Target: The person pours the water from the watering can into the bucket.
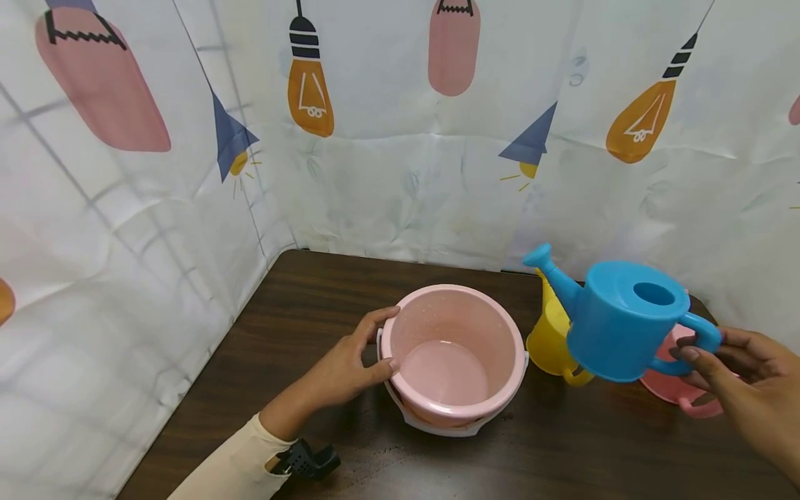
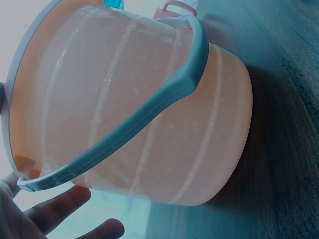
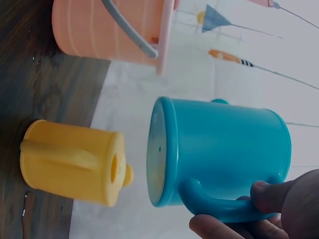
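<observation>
A pink bucket (image 1: pixel 453 375) stands upright on the dark wood table, its handle (image 2: pixel 134 124) hanging down on the outside. My left hand (image 1: pixel 350 368) grips its rim at the left side, thumb and forefinger at the edge, other fingers spread along the outer wall. With my right hand (image 1: pixel 744 375) I hold a blue watering can (image 1: pixel 625 326) by its handle, thumb on top. The can is raised above the table, roughly level, with its spout pointing left towards the bucket. Below and behind it stands a yellow watering can (image 1: pixel 550 337), partly hidden in the head view.
A pink watering can (image 1: pixel 665 385) sits at the right, mostly covered by the blue can and my right hand. Small wet drops lie on the table (image 1: pixel 350 455) around the bucket. A printed white curtain (image 1: pixel 400 194) hangs behind and left of the table.
</observation>
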Demonstrator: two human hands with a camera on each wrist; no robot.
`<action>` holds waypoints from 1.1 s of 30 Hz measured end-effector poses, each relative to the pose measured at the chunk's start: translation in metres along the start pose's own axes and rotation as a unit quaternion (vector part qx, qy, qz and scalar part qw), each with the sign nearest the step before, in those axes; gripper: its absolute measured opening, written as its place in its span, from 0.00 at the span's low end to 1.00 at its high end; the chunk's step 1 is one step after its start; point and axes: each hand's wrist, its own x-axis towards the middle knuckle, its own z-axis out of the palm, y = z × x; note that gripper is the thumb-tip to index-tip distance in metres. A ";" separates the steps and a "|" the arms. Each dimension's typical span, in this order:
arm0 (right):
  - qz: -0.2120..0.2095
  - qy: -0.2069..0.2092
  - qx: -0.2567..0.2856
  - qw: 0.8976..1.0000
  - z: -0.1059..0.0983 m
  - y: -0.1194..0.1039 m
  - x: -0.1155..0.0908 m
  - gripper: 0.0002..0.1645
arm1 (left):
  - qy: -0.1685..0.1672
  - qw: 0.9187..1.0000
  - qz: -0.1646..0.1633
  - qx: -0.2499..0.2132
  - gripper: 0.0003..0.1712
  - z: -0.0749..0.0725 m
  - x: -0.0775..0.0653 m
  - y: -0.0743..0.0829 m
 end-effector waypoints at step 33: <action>0.160 0.167 -0.042 0.972 -0.005 0.025 -0.002 0.17 | -0.001 1.000 -0.006 0.003 0.44 0.001 0.001 0.003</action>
